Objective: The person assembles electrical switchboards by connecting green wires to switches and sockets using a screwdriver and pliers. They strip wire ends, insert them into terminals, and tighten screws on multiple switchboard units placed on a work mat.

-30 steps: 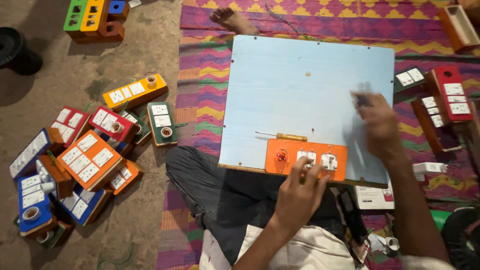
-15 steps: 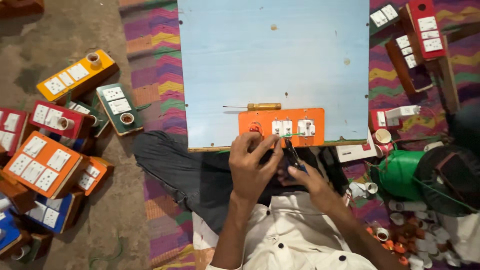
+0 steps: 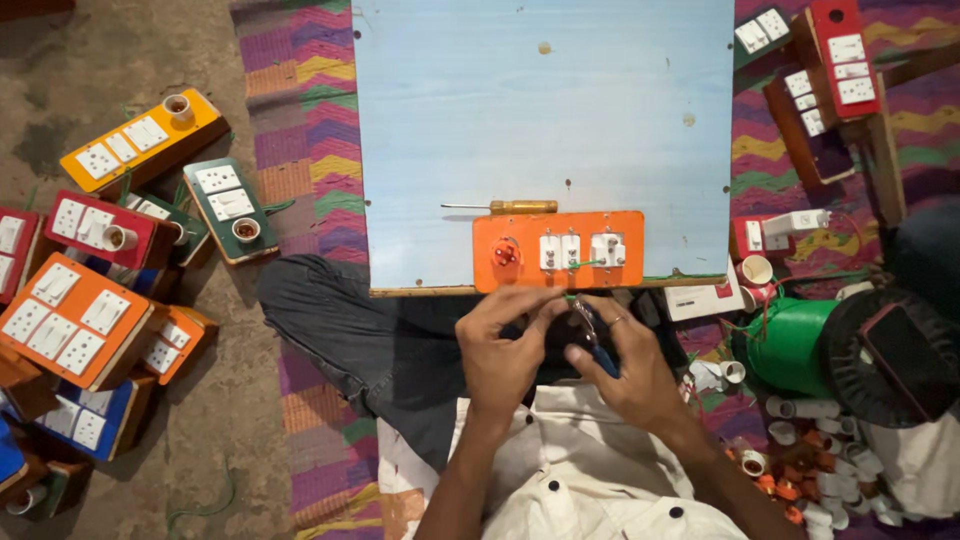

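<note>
Holding pliers (image 3: 590,338) in your right hand (image 3: 630,370), fingers wrapped on the blue handles; your left hand (image 3: 505,345) pinches something small at the jaws, too hidden to name. Both hands sit just below the orange switch board (image 3: 558,250) at the near edge of the pale blue surface (image 3: 545,120). Risk, as I judge it: a slipped tool nicks your left fingers. A screwdriver (image 3: 500,207) lies just beyond the board. Finished boards (image 3: 140,140) and a green container (image 3: 790,345) crowd both sides.
</note>
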